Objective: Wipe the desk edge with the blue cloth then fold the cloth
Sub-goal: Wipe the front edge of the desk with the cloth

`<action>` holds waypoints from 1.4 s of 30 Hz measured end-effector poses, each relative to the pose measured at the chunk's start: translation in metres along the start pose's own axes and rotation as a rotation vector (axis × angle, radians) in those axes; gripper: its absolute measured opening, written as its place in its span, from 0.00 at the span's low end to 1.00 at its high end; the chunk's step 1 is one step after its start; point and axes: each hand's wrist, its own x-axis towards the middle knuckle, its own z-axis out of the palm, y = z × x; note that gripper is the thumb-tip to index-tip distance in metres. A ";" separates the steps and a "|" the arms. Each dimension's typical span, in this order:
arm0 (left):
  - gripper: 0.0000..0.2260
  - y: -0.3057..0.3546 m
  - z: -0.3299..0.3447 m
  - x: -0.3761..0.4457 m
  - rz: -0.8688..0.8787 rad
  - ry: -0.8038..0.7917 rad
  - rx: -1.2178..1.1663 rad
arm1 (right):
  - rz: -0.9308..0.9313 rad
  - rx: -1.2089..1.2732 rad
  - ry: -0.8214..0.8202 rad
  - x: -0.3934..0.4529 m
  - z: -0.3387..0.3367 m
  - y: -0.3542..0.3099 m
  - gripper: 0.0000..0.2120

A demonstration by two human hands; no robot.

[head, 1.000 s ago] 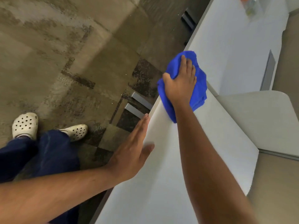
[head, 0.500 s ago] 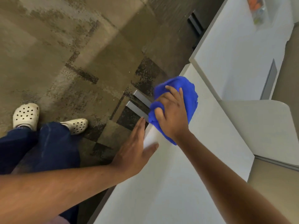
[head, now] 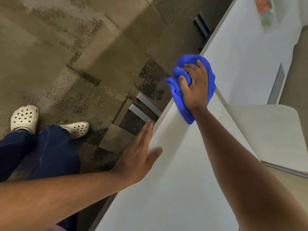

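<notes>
Right hand (head: pixel 195 85) bunches the soft, light blue cloth (head: pixel 186 112) at the worktop (head: pixel 175 189) edge, two o'clock of the flat, spread left hand (head: pixel 138 155); probably best gripped by corners for folding.

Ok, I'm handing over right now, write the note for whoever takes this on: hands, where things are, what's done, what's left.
Right hand: gripping the bunched blue cloth, pressing it on the desk edge near the corner.
Left hand: empty, open and flat, braced on the same edge nearer the body.
Desk top: white, nothing lying on the near part.
Done: wiping is under way; how much of the edge is clean cannot be told.
Left: finish the edge, then fold the cloth, which is not yet folded.
</notes>
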 end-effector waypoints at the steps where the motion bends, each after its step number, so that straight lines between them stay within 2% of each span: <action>1: 0.37 0.001 0.000 0.000 -0.005 -0.006 -0.008 | 0.099 0.017 0.016 -0.004 0.001 -0.005 0.20; 4: 0.37 0.001 -0.001 0.000 -0.031 -0.040 -0.015 | 0.276 0.045 0.029 -0.018 0.002 -0.014 0.30; 8: 0.38 0.008 -0.005 0.002 -0.038 -0.068 -0.008 | 0.396 0.016 -0.020 -0.059 0.003 -0.019 0.40; 13: 0.38 0.010 -0.028 -0.001 -0.018 -0.151 0.078 | 0.347 -0.057 -0.097 -0.121 0.002 -0.022 0.45; 16: 0.34 0.013 -0.058 0.002 0.085 -0.102 0.141 | 0.349 -0.073 -0.127 -0.152 0.003 -0.030 0.46; 18: 0.29 0.019 -0.077 0.010 0.195 -0.075 0.224 | 0.358 -0.037 -0.148 -0.163 0.000 -0.037 0.45; 20: 0.25 0.028 -0.090 0.023 0.304 -0.120 0.330 | 0.377 0.160 -0.126 -0.167 -0.008 -0.041 0.40; 22: 0.24 0.036 -0.100 0.040 0.442 -0.217 0.499 | 0.436 0.446 0.012 -0.176 -0.020 -0.045 0.33; 23: 0.25 0.040 -0.104 0.049 0.514 -0.270 0.591 | 0.480 0.513 0.106 -0.184 -0.026 -0.046 0.29; 26: 0.28 0.054 -0.108 0.075 0.721 -0.336 0.840 | 0.582 0.384 0.282 -0.222 -0.040 -0.054 0.14; 29: 0.24 0.069 -0.108 0.097 0.851 -0.334 0.974 | 0.625 0.375 0.195 -0.257 -0.043 -0.062 0.06; 32: 0.15 0.081 -0.111 0.110 0.905 -0.395 0.990 | 0.624 0.375 0.053 -0.275 -0.039 -0.069 0.11; 34: 0.12 0.089 -0.113 0.114 0.913 -0.465 0.981 | 0.642 0.394 0.054 -0.278 -0.036 -0.074 0.12; 38: 0.10 0.109 -0.114 0.124 0.889 -0.585 0.988 | 0.653 0.347 0.077 -0.277 -0.036 -0.079 0.15; 42: 0.10 0.122 -0.114 0.131 0.752 -0.697 0.855 | 0.654 0.327 0.053 -0.273 -0.047 -0.072 0.11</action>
